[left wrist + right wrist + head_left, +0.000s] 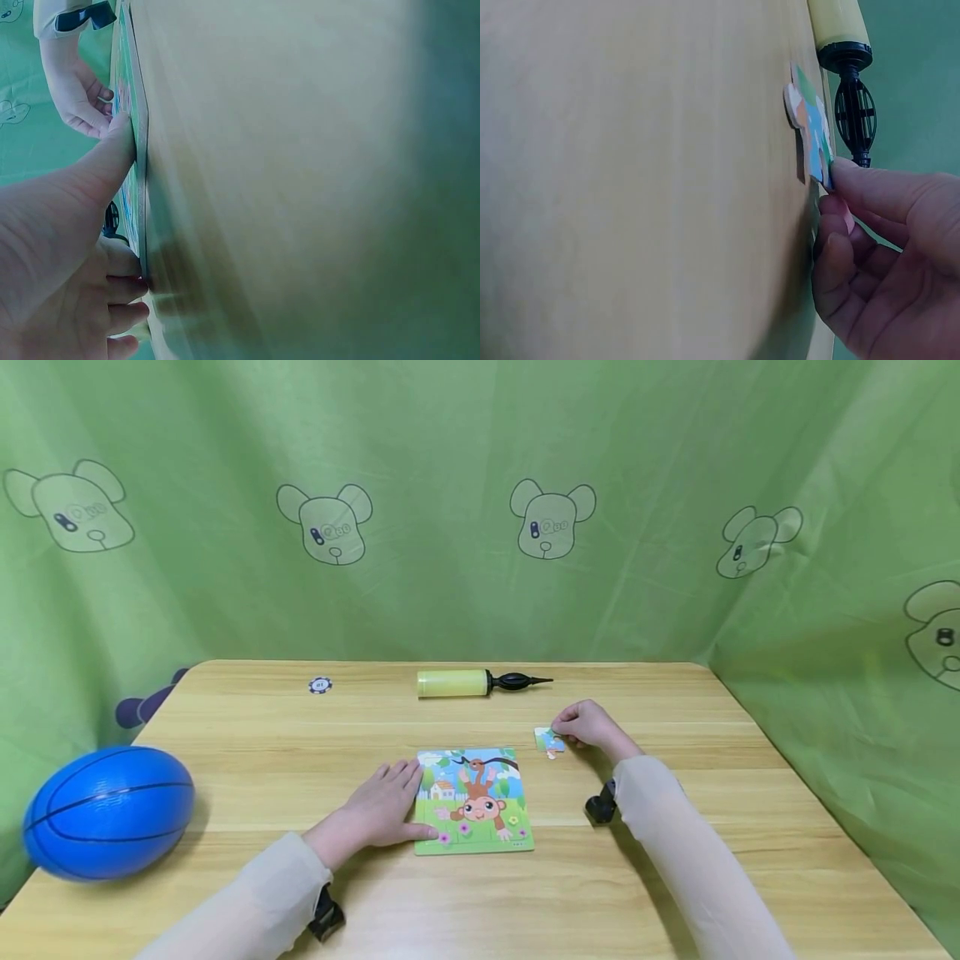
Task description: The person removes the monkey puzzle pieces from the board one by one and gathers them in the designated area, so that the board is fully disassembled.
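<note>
Head view, left to right: a blue ball (pixel 108 811) sits at the tabletop (pixel 675 877) edge. The left hand (pixel 382 806) lies flat, fingers straight and loosely spread, pressing the left border of the monkey puzzle board (pixel 474 801). Just right of and beyond the board, the right hand (pixel 592 725) has its grip pinching a loose puzzle piece (pixel 548 740) against the wood. At the far side, a yellow pump (pixel 480 682) lies on its side.

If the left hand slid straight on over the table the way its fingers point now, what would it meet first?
The left hand rests at the left edge of the monkey puzzle, fingers pointing up and right. It would first ride onto that puzzle board. Farther along lies the yellow pump, though depth is unclear.
</note>
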`<state>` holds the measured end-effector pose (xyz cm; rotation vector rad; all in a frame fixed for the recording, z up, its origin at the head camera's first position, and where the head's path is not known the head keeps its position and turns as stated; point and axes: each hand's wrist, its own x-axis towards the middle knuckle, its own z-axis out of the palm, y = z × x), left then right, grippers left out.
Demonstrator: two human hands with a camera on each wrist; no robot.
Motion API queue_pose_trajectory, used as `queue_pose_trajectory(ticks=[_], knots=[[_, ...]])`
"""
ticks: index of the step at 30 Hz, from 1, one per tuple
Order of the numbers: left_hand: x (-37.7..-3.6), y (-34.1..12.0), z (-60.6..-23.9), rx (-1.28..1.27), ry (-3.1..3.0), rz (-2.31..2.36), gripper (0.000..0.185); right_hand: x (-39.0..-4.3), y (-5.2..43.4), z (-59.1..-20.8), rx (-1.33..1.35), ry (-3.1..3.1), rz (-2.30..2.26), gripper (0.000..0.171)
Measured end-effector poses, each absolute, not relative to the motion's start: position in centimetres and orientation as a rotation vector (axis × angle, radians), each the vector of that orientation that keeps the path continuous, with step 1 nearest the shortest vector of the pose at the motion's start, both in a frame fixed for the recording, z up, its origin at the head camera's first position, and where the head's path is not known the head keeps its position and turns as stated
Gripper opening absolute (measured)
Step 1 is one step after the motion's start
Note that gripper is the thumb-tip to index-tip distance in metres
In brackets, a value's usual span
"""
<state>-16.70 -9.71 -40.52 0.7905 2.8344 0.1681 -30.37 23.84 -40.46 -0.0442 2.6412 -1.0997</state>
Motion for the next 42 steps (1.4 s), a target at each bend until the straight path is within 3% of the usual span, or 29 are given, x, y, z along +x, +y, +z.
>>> queue_pose_trajectory(ticks=[13, 42], knots=[[-16.6, -9.7, -40.5, 0.795, 2.835, 0.173, 0.094, -30.2, 23.8, -39.9, -0.074, 2.643, -1.138, 0.019], [-16.8, -9.7, -40.6, 0.792, 2.834, 0.184, 0.094, -25.6, 14.1, -39.7, -0.829, 2.555, -1.013, 0.023]])
